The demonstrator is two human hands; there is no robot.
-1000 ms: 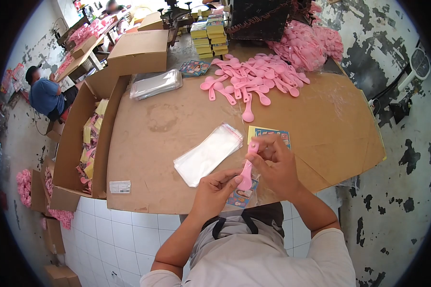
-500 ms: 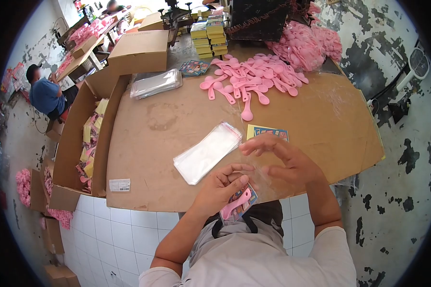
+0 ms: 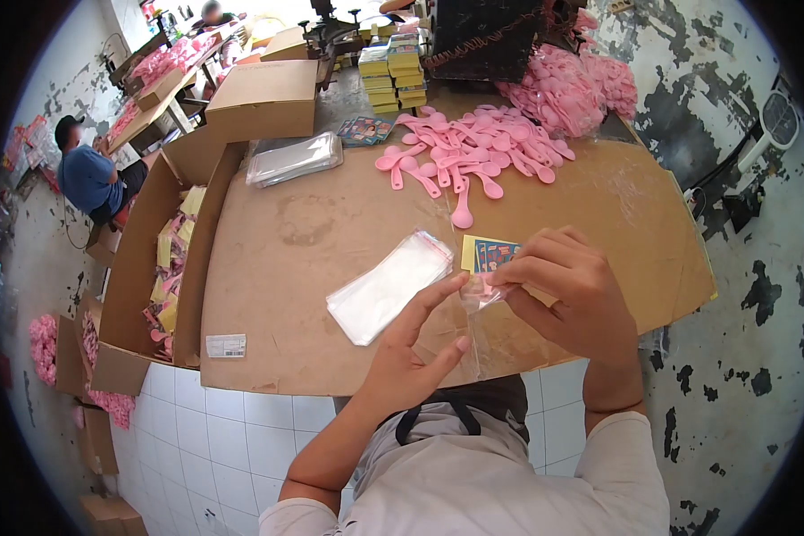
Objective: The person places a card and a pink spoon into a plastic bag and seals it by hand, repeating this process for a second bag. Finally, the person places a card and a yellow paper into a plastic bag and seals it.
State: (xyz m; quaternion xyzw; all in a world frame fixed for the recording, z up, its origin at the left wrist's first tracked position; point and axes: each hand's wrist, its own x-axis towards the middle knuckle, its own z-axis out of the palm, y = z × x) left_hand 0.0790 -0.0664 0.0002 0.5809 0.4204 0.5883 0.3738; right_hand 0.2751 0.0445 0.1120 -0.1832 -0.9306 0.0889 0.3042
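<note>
My right hand (image 3: 567, 286) is closed in a pinch on a clear plastic packet (image 3: 484, 295), in which something pink shows beside the fingertips. A transparent edge trails below it over the cardboard. My left hand (image 3: 413, 353) has its thumb and index finger spread wide, the index fingertip right by the packet. Behind the packet lie printed cards (image 3: 493, 254) with a yellow edge, partly covered by my right hand. To the left rests a stack of clear plastic bags (image 3: 389, 290). Farther back, a heap of pink spoons (image 3: 482, 147) spreads across the cardboard-topped table (image 3: 286, 295).
On the left stands a long open carton (image 3: 207, 259) with packed yellow and pink pieces inside. More plastic bags (image 3: 295, 161), stacked card bundles (image 3: 393, 71) and bagged pink spoons (image 3: 563, 89) sit at the back. A person (image 3: 94, 179) in blue sits at far left.
The spoon and card packet has gone from my left hand at the table's front edge to my right hand, higher up. My left fingers have spread; my right fingers have closed.
</note>
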